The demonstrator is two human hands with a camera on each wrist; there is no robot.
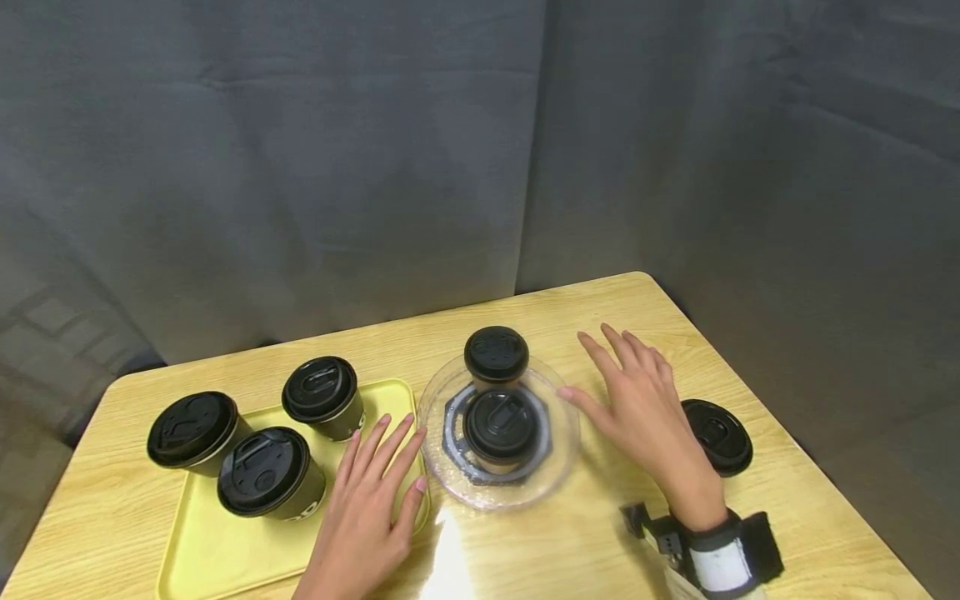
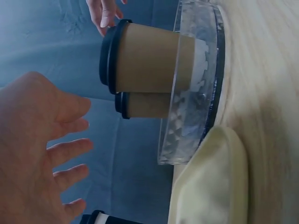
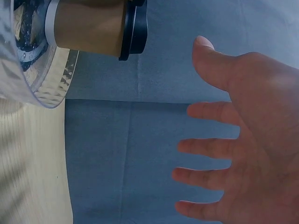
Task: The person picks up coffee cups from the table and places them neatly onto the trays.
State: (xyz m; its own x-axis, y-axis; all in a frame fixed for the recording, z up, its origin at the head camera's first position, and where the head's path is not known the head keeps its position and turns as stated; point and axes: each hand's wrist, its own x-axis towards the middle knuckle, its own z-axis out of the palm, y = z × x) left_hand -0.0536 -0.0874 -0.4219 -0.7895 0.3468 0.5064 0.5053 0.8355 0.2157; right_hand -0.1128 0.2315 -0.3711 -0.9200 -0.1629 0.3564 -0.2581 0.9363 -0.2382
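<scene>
A clear round turntable-like tray [image 1: 558,475] holds two brown paper cups with black lids: a nearer cup [image 1: 501,427] and a farther, smaller-looking cup [image 1: 497,354]. My left hand [image 1: 367,512] hovers to their left, over the right part of a yellow tray [image 1: 240,554], fingers spread and holding nothing. To the right of the cups, my right hand [image 1: 637,408] is raised with fingers apart, gripping nothing. In the right wrist view, a brown cup [image 3: 91,25] stands apart from the right hand [image 3: 252,135]. The left wrist view shows the left hand [image 2: 42,144] apart from the cups.
On the yellow tray stand three dark cups with black lids: a left cup [image 1: 193,429], a front cup [image 1: 266,473] and a back cup [image 1: 322,396]. Beside my right forearm is another black lid [image 1: 718,437]; what lies under it is hidden. Grey curtains [image 1: 337,167] hang behind the wooden table [image 1: 525,558].
</scene>
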